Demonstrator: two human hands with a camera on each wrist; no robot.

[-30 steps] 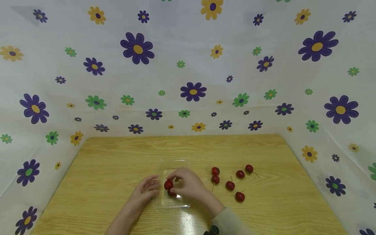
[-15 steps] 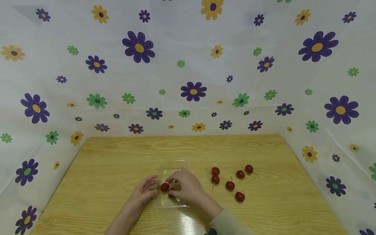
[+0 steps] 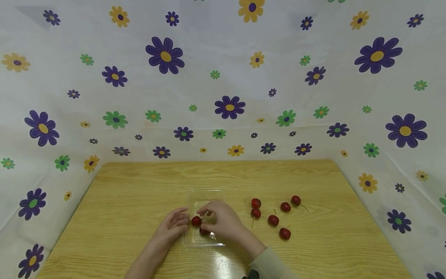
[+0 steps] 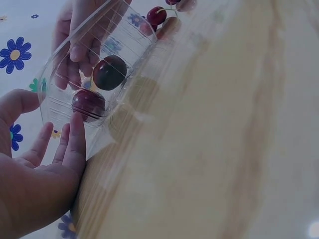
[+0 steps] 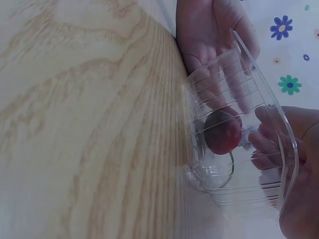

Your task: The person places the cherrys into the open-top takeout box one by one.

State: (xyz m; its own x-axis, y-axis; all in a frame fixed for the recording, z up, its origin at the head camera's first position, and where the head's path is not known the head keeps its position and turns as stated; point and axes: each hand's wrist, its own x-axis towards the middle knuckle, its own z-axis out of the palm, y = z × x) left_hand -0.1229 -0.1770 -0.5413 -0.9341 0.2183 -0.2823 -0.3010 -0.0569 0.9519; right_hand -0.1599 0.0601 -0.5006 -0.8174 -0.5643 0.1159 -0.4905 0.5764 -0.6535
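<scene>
A clear plastic container [image 3: 203, 245] sits on the wooden table with two dark red cherries in it. One cherry [image 3: 196, 221] lies near its left wall, and a second cherry [image 3: 204, 230] is partly covered by the right thumb. My right hand [image 3: 223, 223] reaches over the right wall with its fingers loosely bent inside, apart from the cherries; in the right wrist view a green stem [image 5: 232, 164] shows below the fruit. My left hand [image 3: 170, 232] stays at the container's left side, its extended fingertips [image 4: 76, 127] right at the wall.
Several loose cherries [image 3: 273, 220] with stems lie on the table [image 3: 139, 201] to the right of the container. A white cloth with flowers [image 3: 223, 85] hangs behind the table and along both sides.
The cherry at the right fingertips has dropped down and left into the container, let go by the right hand. The left hand keeps its place, and the loose cherries have not moved.
</scene>
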